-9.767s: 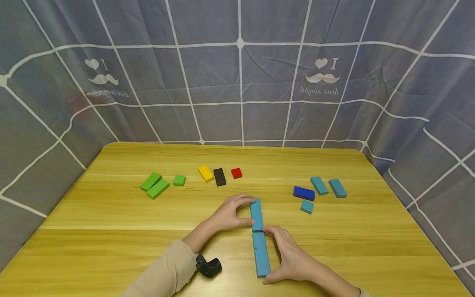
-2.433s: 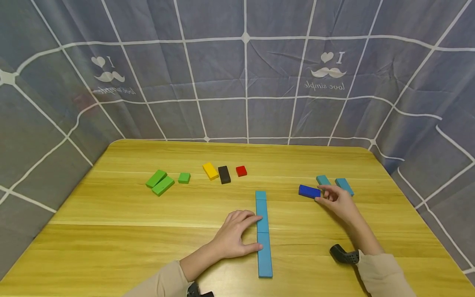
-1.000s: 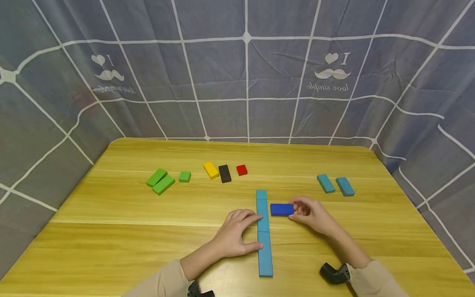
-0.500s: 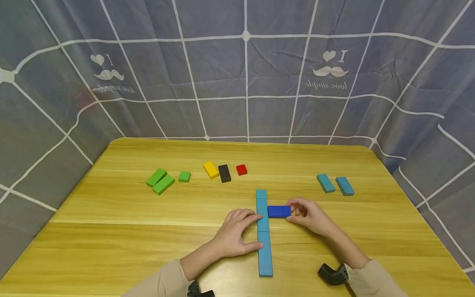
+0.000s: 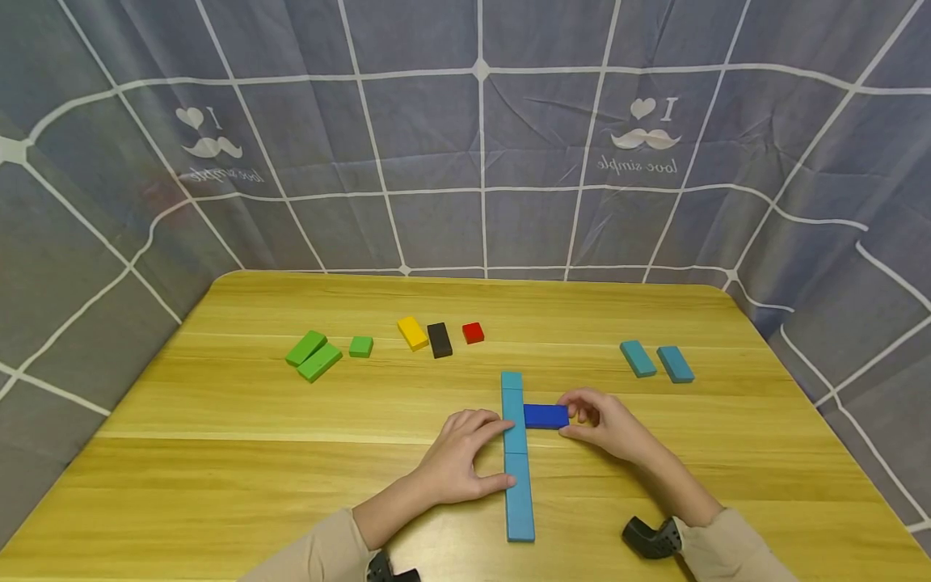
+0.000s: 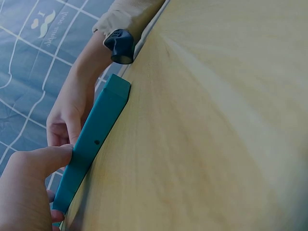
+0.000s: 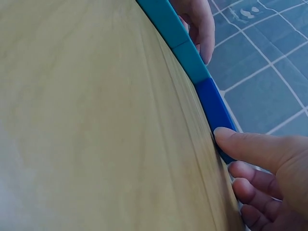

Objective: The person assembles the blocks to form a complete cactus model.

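Observation:
Three light-blue blocks form a straight strip on the table: a long near block (image 5: 520, 505), another long block (image 5: 515, 436) beyond it, and a small one (image 5: 512, 380) at the far end. My left hand (image 5: 458, 461) rests along the strip's left side, thumb on the near block and forefinger on the middle one, neither curled around them. From the right, my right hand (image 5: 611, 424) pinches the outer end of a dark-blue block (image 5: 545, 416). That block lies crosswise, its other end against the middle block's right side. In the right wrist view the thumb is on the dark-blue block (image 7: 215, 103).
Two light-blue blocks (image 5: 638, 359) lie at the back right. Behind the strip are a red block (image 5: 473, 332), a black block (image 5: 440, 340) and a yellow block (image 5: 412, 333). Several green blocks (image 5: 320, 363) lie back left. A grey curtain (image 5: 407, 145) stands behind the table.
The small light-blue block has joined the strip's far end. My right hand has brought the dark-blue block left from the right-hand group against the strip. My left hand has stayed put lately.

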A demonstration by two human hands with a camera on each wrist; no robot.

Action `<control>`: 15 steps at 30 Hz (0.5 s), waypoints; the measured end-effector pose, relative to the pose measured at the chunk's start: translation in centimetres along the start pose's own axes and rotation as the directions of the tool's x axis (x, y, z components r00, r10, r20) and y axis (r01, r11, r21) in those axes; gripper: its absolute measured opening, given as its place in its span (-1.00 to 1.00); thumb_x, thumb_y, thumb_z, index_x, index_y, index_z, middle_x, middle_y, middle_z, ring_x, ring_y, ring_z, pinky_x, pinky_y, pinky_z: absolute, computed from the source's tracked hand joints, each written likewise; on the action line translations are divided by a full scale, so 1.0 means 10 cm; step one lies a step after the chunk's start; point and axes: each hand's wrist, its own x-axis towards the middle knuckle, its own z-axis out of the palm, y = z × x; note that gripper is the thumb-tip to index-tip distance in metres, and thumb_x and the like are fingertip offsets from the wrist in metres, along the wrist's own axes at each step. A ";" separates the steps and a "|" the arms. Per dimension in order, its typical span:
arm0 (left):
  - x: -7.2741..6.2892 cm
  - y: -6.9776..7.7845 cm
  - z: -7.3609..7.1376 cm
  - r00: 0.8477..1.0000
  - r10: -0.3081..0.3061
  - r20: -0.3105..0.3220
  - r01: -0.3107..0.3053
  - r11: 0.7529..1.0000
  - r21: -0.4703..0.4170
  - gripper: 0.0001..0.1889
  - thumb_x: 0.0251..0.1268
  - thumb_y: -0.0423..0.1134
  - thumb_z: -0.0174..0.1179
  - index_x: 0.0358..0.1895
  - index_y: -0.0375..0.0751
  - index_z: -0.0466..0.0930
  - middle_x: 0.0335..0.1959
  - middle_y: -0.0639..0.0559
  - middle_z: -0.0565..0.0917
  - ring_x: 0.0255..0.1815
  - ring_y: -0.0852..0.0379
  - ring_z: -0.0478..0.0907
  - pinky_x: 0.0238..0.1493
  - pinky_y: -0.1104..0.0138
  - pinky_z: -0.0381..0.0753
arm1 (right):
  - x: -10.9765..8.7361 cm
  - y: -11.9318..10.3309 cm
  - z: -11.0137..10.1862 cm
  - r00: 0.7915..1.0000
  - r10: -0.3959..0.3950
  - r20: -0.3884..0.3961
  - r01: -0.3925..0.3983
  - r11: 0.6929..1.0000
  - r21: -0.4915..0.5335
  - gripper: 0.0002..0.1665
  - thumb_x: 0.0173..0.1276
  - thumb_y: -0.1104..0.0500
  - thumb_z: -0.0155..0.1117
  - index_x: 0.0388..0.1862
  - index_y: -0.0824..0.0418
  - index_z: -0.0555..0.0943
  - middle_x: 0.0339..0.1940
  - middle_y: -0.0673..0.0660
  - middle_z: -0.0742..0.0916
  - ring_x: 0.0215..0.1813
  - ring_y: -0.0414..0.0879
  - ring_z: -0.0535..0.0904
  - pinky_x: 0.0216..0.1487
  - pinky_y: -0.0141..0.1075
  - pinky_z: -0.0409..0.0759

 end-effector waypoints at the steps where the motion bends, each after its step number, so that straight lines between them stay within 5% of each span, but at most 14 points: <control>1: 0.00 0.00 0.00 1.000 0.000 0.001 0.000 1.000 -0.002 -0.31 0.02 0.20 0.18 0.23 -0.05 0.39 0.07 0.08 0.45 0.13 0.10 0.30 0.22 0.10 0.17 | 0.00 0.02 -0.01 1.000 -0.005 0.005 0.005 1.000 0.006 -0.61 0.06 0.26 0.39 -0.10 0.32 0.55 -0.42 0.07 0.56 -0.46 -0.18 0.36 -0.49 -0.44 0.33; 7: -0.01 0.01 -0.01 1.000 -0.002 0.007 0.002 1.000 0.001 -0.31 0.02 0.20 0.18 0.24 -0.05 0.39 0.08 0.07 0.45 0.15 0.08 0.29 0.23 0.10 0.16 | 0.05 0.13 -0.19 1.000 0.010 -0.024 -0.010 0.999 0.033 -0.52 0.13 0.23 0.35 0.03 0.35 0.50 -0.37 0.09 0.58 -0.42 -0.23 0.40 -0.42 -0.43 0.39; 11: -0.01 0.00 -0.02 1.000 -0.005 0.009 0.005 1.000 0.007 -0.31 0.02 0.20 0.18 0.24 -0.05 0.38 0.08 0.07 0.44 0.15 0.08 0.29 0.24 0.10 0.15 | 0.08 0.30 -0.45 0.985 -0.020 -0.171 0.015 0.999 -0.032 -0.55 0.10 0.41 0.31 0.01 0.45 0.49 -0.35 0.24 0.59 -0.39 -0.24 0.42 -0.41 -0.43 0.42; 15: -0.01 0.00 -0.02 1.000 -0.003 0.009 0.003 1.000 0.005 -0.31 0.02 0.20 0.18 0.24 -0.05 0.38 0.09 0.06 0.44 0.16 0.07 0.29 0.24 0.10 0.15 | 0.04 0.49 -0.78 0.960 -0.001 -0.280 -0.029 0.994 -0.101 -0.52 0.15 0.38 0.29 0.08 0.44 0.46 -0.25 0.28 0.55 -0.33 -0.32 0.39 -0.35 -0.50 0.39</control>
